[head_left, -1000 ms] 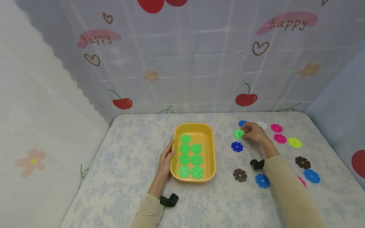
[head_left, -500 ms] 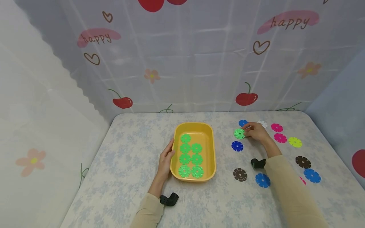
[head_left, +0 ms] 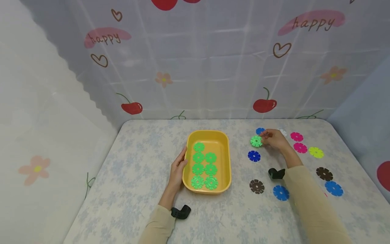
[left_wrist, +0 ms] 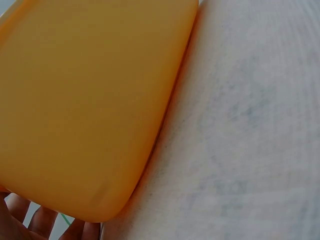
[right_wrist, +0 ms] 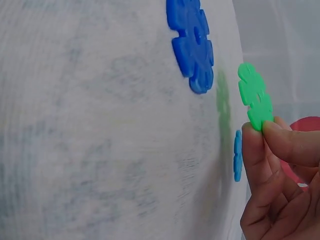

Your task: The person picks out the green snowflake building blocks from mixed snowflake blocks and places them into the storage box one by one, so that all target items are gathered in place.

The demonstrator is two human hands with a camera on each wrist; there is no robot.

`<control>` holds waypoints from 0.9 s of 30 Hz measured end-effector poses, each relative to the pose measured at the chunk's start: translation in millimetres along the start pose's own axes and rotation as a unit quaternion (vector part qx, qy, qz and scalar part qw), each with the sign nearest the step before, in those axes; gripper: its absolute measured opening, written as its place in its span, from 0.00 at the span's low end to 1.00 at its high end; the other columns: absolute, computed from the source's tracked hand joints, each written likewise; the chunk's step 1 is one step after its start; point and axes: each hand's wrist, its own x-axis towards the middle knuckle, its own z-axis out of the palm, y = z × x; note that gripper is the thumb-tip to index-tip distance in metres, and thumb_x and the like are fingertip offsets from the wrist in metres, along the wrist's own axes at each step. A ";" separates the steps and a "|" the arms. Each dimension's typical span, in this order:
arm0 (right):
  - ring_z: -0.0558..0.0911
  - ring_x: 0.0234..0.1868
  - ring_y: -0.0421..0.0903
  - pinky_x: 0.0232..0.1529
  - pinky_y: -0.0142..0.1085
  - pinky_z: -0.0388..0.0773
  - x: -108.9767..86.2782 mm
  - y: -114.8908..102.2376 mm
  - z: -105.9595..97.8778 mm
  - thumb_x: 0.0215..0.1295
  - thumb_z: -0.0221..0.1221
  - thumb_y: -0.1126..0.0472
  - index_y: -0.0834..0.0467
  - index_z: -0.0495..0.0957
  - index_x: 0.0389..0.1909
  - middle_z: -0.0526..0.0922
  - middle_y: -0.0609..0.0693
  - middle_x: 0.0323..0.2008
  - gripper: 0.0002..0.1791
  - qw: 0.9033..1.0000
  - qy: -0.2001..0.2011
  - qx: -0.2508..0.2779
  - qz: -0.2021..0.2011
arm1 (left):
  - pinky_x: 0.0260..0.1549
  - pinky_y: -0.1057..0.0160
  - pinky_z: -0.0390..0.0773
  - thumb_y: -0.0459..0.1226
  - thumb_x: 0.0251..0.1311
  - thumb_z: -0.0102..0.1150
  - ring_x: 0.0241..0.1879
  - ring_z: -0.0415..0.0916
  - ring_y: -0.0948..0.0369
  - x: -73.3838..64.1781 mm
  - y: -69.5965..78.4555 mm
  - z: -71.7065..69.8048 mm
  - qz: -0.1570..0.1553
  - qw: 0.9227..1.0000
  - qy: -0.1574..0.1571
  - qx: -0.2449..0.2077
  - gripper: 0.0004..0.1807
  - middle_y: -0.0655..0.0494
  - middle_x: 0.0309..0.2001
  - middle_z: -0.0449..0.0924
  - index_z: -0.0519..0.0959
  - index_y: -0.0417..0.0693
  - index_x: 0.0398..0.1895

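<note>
My right hand (head_left: 275, 139) pinches a green notched plastic disc (head_left: 256, 141) by its edge, between thumb and fingertips. In the right wrist view, that green disc (right_wrist: 256, 95) is raised off the tabletop, which catches a greenish reflection beside it. A dark blue disc (head_left: 254, 156) lies just nearer than it, and a lighter blue disc (head_left: 260, 130) just beyond. My left hand (head_left: 176, 169) grips the left side of a yellow tray (head_left: 226, 162), thumb at the rim and fingers along the outer wall. Several green discs (head_left: 198, 157) lie in two columns inside the tray.
At the right lie pink (head_left: 300, 147), yellow (head_left: 316, 152), brown (head_left: 257, 186) and blue discs (head_left: 281, 192), plus a white disc (head_left: 282, 131) partly behind the right hand. A pink disc is nearly hidden by the right sleeve (head_left: 310, 200). A printed curtain (head_left: 207, 84) stands behind the table.
The right hand has raised the green disc slightly and its forearm has shifted a little right, covering more of a pink disc. The left hand and tray stay put.
</note>
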 end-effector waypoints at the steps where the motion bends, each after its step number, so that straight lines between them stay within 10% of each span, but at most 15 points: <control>1: 0.72 0.38 0.47 0.34 0.31 0.76 0.3 -0.6 -0.4 0.65 0.58 0.69 0.72 0.74 0.52 0.75 0.59 0.40 0.17 1.000 -0.001 -0.002 -0.003 | 0.64 0.79 0.62 0.37 0.76 0.40 0.77 0.45 0.58 0.1 -0.1 -0.1 0.000 1.000 0.001 0.001 0.27 0.57 0.78 0.50 0.57 0.54 0.76; 27: 0.77 0.41 0.54 0.38 0.27 0.79 7.8 -101.8 33.5 0.66 0.55 0.72 0.67 0.77 0.48 0.77 0.62 0.41 0.11 0.991 -0.037 0.000 -0.130 | 0.64 0.79 0.62 0.34 0.76 0.39 0.77 0.45 0.58 -0.4 2.8 0.1 -0.003 1.000 0.002 -0.008 0.27 0.55 0.78 0.50 0.57 0.52 0.76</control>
